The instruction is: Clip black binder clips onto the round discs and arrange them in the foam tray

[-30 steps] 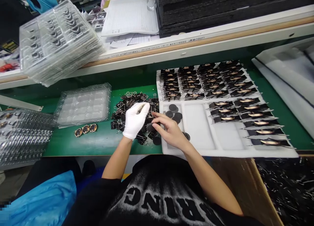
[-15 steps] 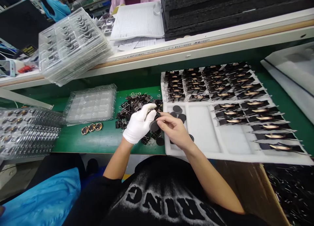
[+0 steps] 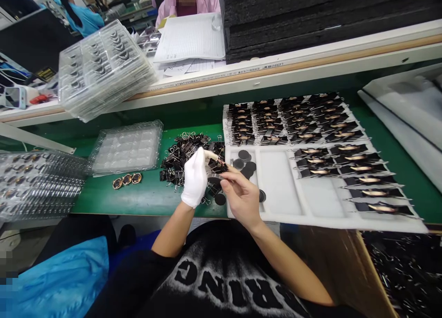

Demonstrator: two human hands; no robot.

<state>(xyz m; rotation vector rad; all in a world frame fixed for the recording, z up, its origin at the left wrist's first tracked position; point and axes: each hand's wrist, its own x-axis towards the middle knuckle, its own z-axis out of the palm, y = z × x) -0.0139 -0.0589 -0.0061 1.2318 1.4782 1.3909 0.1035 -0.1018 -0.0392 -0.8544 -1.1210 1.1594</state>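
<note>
My left hand point(image 3: 195, 177), in a white glove, curls its fingers over a black binder clip point(image 3: 218, 165) in front of me. Bare, my right hand point(image 3: 241, 193) pinches with thumb and forefinger at the edge of a dark round disc point(image 3: 214, 179) just below that clip. Fingers hide part of both pieces. Behind the gloved hand spreads a pile of black binder clips point(image 3: 177, 154). More dark discs point(image 3: 245, 155) lie in the left compartment of a white tray point(image 3: 279, 182), close to my right hand. One loose disc point(image 3: 220, 199) rests on the green table.
Clipped pieces point(image 3: 311, 124) fill rows across the tray's back and right. Three round gold-rimmed pieces point(image 3: 127, 179) lie left, near a clear blister tray point(image 3: 127, 145). Stacked clear trays stand far left point(image 3: 37, 184) and on the shelf point(image 3: 103, 69). A person in pink point(image 3: 207, 0) sits opposite.
The gloved hand has turned more upright, its fingers reaching across the binder clip, which now shows between my hands. My right hand still pinches near the disc. The whole view has shifted slightly.
</note>
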